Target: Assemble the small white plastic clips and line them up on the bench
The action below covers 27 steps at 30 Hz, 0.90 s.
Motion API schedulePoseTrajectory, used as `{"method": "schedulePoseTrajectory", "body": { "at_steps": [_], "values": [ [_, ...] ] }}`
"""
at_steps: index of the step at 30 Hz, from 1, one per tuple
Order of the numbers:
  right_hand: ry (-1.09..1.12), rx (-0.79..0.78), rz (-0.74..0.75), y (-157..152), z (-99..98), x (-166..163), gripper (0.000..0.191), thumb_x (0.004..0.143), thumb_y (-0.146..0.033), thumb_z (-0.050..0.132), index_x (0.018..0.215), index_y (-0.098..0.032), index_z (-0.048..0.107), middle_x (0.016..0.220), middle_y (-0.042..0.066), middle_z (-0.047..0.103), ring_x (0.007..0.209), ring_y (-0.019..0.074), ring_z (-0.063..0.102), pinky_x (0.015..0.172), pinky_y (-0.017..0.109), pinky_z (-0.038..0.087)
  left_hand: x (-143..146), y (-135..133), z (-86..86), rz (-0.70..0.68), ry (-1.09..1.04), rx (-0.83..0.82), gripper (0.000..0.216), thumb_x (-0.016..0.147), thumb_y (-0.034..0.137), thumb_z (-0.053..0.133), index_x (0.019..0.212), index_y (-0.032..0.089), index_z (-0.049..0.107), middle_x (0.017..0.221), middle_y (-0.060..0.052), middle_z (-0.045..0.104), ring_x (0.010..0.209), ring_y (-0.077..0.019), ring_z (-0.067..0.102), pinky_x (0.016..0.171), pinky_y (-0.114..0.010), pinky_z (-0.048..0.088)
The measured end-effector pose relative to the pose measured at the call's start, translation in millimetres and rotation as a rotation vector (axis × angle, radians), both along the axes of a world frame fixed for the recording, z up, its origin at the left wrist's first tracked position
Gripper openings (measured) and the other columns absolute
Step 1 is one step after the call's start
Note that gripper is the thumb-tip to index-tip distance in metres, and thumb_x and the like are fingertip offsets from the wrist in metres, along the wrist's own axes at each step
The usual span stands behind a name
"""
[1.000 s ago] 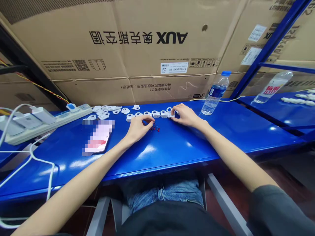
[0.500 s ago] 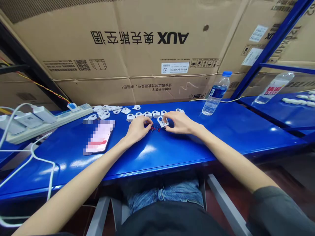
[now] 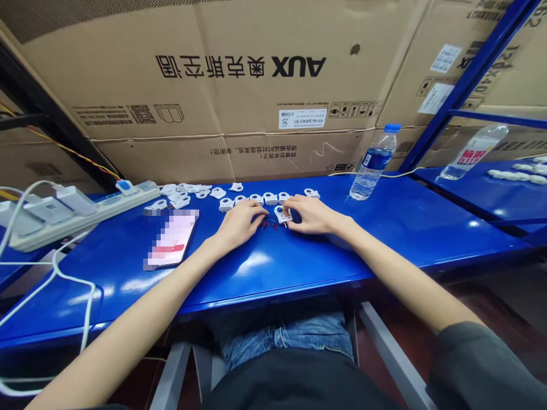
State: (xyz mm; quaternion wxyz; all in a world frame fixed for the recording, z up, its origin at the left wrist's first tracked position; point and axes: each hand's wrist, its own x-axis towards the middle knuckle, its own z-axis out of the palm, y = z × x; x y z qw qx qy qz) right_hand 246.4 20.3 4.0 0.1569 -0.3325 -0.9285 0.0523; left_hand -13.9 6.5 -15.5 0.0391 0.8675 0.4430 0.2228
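My right hand (image 3: pixel 315 215) pinches a small white plastic piece with a round hole (image 3: pixel 282 214) between thumb and fingers, holding it just above the blue table (image 3: pixel 273 267). Beside its lower edge lie several tiny red parts with thin dark leads (image 3: pixel 269 224), too small to name exactly. My left hand (image 3: pixel 240 223) rests at their left, thumb and forefinger brought close together over them; whether a part is between those fingertips cannot be made out. Behind both hands stands a row of similar white pieces (image 3: pixel 270 198), partly covered by the left hand.
More white pieces (image 3: pixel 179 199) are heaped at the back left. A phone (image 3: pixel 175 239) lies left of my left arm. A power strip (image 3: pixel 106 208) with chargers and white cables (image 3: pixel 88 285) occupies the left side. A water bottle (image 3: pixel 371 168) stands right, before a cardboard wall (image 3: pixel 239 125).
The white piece in my right hand has tilted slightly. My left fingertips have lifted and parted a little above the red parts. The view has shifted a touch.
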Motion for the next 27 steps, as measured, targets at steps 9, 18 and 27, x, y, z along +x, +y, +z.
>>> {"method": "schedulePoseTrajectory", "body": {
  "at_steps": [9,18,27],
  "values": [
    [0.014,0.028,0.006,1,-3.2,1,0.014,0.089,-0.028,0.065,0.101,-0.021,0.064,0.103,0.008,0.071,0.093,0.025,0.064,0.084,0.035,0.047,-7,3,1.8,-0.009,0.101,0.072,0.022,0.098,0.027,0.057,0.102,0.024,0.079,0.106,-0.008,0.074,0.104,-0.029,0.062,0.083,-0.04,0.052],
    [0.036,0.034,0.015,1,-3.4,0,0.014,0.088,-0.027,0.066,0.102,-0.022,0.065,0.103,0.008,0.071,0.092,0.0244,0.063,0.084,0.035,0.049,-3,-1,7.2,0.059,0.006,0.059,0.014,0.094,0.021,0.055,0.096,0.022,0.069,0.094,-0.006,0.073,0.092,-0.0259,0.065,0.08,-0.037,0.05],
    [0.109,0.085,0.01,-3,1.3,-4,0.014,0.091,-0.027,0.064,0.104,-0.021,0.065,0.107,0.008,0.071,0.098,0.0242,0.064,0.087,0.034,0.047,10,-7,15.6,0.046,-0.389,-0.028,0.018,0.091,0.026,0.06,0.1,0.022,0.076,0.097,-0.003,0.08,0.083,-0.0195,0.07,0.076,-0.032,0.054]
  ]
}}
